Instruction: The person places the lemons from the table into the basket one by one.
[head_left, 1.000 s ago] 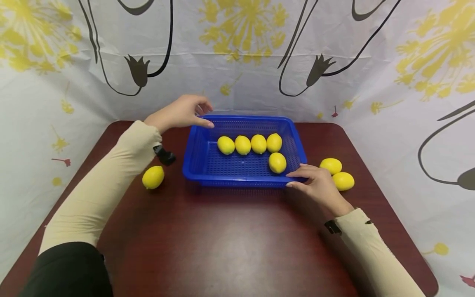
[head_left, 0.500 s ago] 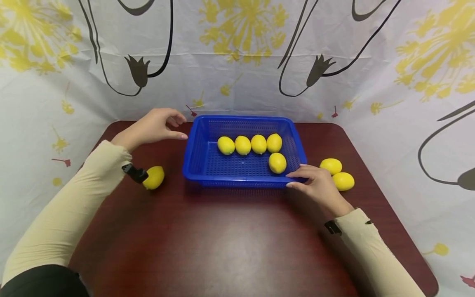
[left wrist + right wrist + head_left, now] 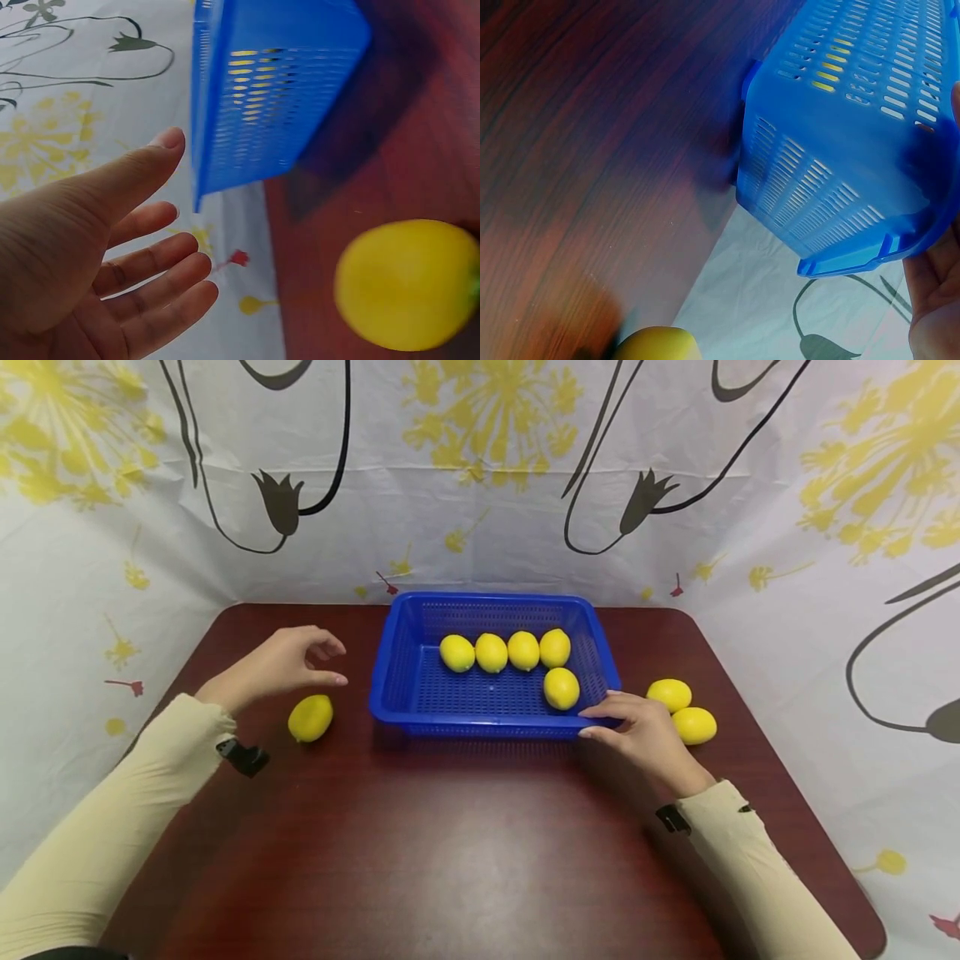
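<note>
A blue plastic basket point(image 3: 487, 722) stands on the table with several yellow lemons in it, one lemon point(image 3: 561, 689) apart from the back row. My right hand point(image 3: 643, 737) holds the basket's rim at the near right corner, thumb in front and fingers over the edge; in the right wrist view it shows only in part. Left of the basket, a lone lemon point(image 3: 311, 718) lies on the table. Just above and behind it hovers my left hand point(image 3: 281, 667), holding nothing, its fingers loosely bent and apart from the thumb. The left wrist view shows that lemon point(image 3: 409, 285) apart from the hand.
Two lemons point(image 3: 669, 695) lie side by side on the table right of the basket, near my right hand. The dark red-brown table point(image 3: 480, 843) meets a white patterned cloth point(image 3: 480, 543) along its back and sides.
My left hand has moved from over the basket's back left corner leftward and toward me, to near the lone lemon. My right hand, the basket and the lemons have stayed put.
</note>
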`<state>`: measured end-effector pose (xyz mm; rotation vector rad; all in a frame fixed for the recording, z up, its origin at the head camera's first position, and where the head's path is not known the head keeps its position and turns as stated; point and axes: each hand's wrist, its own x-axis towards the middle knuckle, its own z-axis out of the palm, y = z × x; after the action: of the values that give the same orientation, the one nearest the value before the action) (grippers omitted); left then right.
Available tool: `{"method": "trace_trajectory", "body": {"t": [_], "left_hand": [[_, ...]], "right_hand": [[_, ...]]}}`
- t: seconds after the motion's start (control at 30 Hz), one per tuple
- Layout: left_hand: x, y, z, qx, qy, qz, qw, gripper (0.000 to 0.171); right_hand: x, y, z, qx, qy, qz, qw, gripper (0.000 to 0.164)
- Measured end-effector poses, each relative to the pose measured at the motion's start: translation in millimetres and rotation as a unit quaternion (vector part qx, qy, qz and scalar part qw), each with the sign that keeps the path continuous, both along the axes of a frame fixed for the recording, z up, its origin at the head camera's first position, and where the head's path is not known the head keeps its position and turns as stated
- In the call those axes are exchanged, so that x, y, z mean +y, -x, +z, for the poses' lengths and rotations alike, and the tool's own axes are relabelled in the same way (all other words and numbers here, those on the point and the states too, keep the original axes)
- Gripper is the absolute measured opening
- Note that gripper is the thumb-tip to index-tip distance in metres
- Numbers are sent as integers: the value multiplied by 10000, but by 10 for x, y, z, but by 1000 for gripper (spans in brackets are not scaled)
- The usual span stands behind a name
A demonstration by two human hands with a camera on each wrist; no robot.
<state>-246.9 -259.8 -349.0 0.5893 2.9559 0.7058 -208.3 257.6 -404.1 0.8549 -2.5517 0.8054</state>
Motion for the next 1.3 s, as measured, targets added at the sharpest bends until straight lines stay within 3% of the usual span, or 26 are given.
{"method": "trace_trajectory", "body": {"t": [0.2, 0.43, 0.63, 0.87, 1.1, 1.3], "left_hand": [[-98, -97, -209, -90, 124, -27, 9999, 45], [-162, -186, -344, -56, 111, -87, 9999, 41], [-186, -259, -423, -32, 419, -294, 9987, 43], [-218, -316, -494, -435, 661, -265, 9965, 60], [-265, -339, -583, -615, 690, -208, 9955, 76], [-252, -331, -645, -460, 683, -45, 9966, 71]], "right_hand": [[4, 2, -4, 7, 25, 12, 10000, 28], [8, 11, -10, 43, 14, 19, 10000, 28], [7, 0, -5, 17, 36, -11, 10000, 28], [6, 0, -21, 12, 14, -21, 10000, 28], [13, 8, -26, 24, -1, -27, 10000, 28], [7, 6, -21, 34, 20, -16, 10000, 28]]}}
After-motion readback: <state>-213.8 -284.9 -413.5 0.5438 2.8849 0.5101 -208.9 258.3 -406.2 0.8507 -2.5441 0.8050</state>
